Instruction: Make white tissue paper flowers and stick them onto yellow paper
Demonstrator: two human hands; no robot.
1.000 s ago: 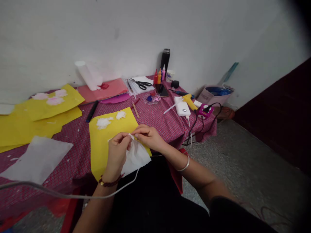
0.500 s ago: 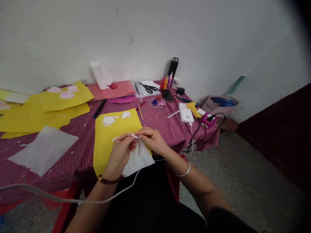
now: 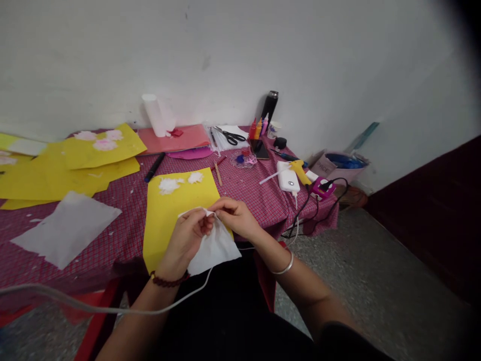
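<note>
A thin white tissue paper (image 3: 216, 248) hangs from both of my hands over the near edge of the table. My left hand (image 3: 188, 233) pinches its upper edge between thumb and fingers. Close beside it, my right hand (image 3: 235, 216) grips the same edge, fingertips almost touching the left ones. The tissue is gathered where I hold it and spreads out below. Under and behind my hands lies a yellow sheet (image 3: 161, 225), with a white crumpled tuft (image 3: 168, 185) and a smaller tuft (image 3: 195, 177) near its far edge.
Another tissue sheet (image 3: 71, 228) lies at left, near stacked yellow sheets (image 3: 45, 175). A black marker (image 3: 155, 167), scissors (image 3: 231, 136), paint bottles (image 3: 258, 129), a phone (image 3: 259, 149), a white power bank (image 3: 287, 178) and a yellow glue gun (image 3: 299, 171) are farther back. A white cable (image 3: 150, 312) crosses in front.
Both hands keep their pinch on the tissue paper, with only a slight shift of the fingers. The tissue's gathered edge now looks a little more spread. The view has moved slightly.
</note>
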